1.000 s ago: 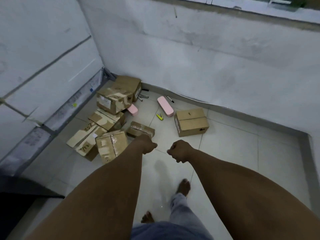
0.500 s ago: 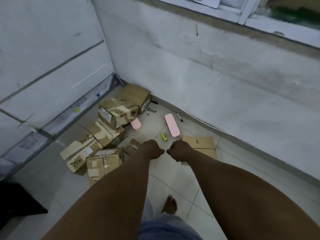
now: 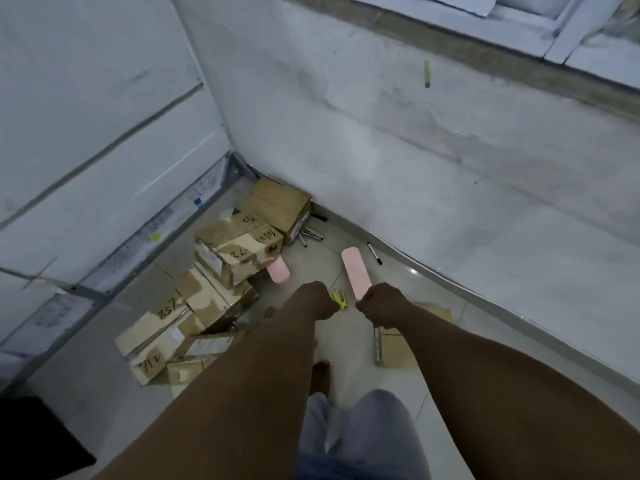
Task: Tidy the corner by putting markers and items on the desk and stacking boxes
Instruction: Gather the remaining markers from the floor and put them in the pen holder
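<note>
Several cardboard boxes lie jumbled in the floor corner, the topmost (image 3: pixel 239 252) tilted on the others and one (image 3: pixel 277 206) against the wall. A lone box (image 3: pixel 398 348) lies under my right forearm. A long pink case (image 3: pixel 355 271) and a shorter pink one (image 3: pixel 278 273) rest on the tiles. A small yellow stapler (image 3: pixel 340 299) sits between my fists. Dark markers (image 3: pixel 310 235) lie beside the wall box, and one marker (image 3: pixel 374 253) by the skirting. My left hand (image 3: pixel 320 301) and right hand (image 3: pixel 379 303) are fisted, holding nothing, above the floor.
White walls meet at the corner, with a grey skirting (image 3: pixel 450 282) along the right wall and a window sill above. A dark object (image 3: pixel 31 438) sits at the lower left. My bare foot (image 3: pixel 320 375) and grey trouser leg stand on the tiled floor.
I have stepped closer to the corner; the boxes and pink cases now lie nearer. The lone box has slid under my right forearm. Both fists stay closed.
</note>
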